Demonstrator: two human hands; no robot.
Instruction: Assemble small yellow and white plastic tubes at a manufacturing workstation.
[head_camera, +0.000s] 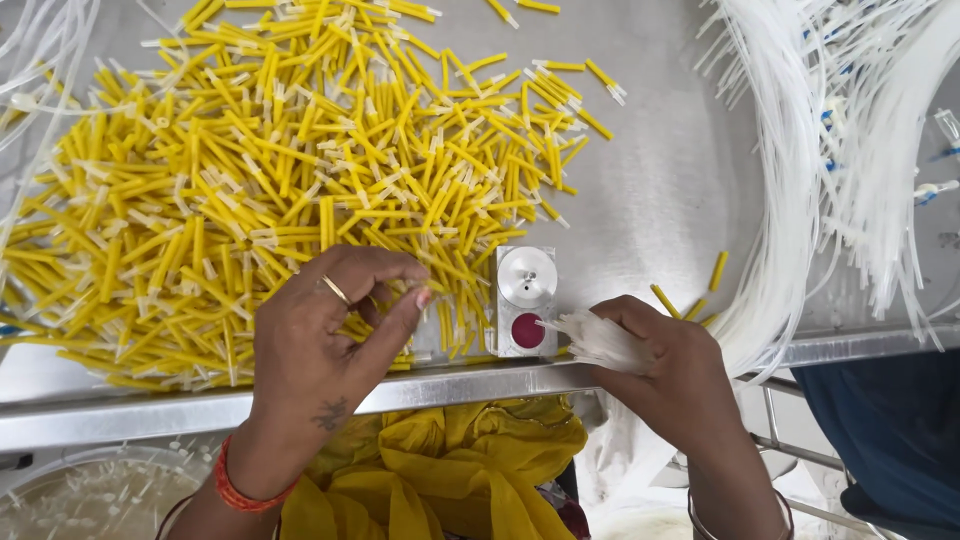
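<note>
Yellow cloth (440, 470) bunches in the lap nearest the camera, just under the front lip of the steel desk (660, 190). That brushed metal desk fills most of the view, its bare patch dull grey with faint scuffs. Over its left half spreads a big heap of yellow sticks (250, 180), each with a pale tip, lying every which way; a few strays lie near the right. Bundles of clear tubes (830, 150) sweep down the right side and hang over the edge, and more curl in at the far left corner. Below the desk at the left sits a clear bin (90, 495) of small pale bits.

At the front edge stands a small metal block (526, 300) with a round silver top and a dark red disc. The right hand (670, 370) is clamped on a bunch of clear tube ends (595, 340), pointing them at the red disc. The left hand (330, 330), wearing a ring and a red bangle, has finger and thumb pinched together on the near edge of the heap, holding what looks like one small pale piece.
</note>
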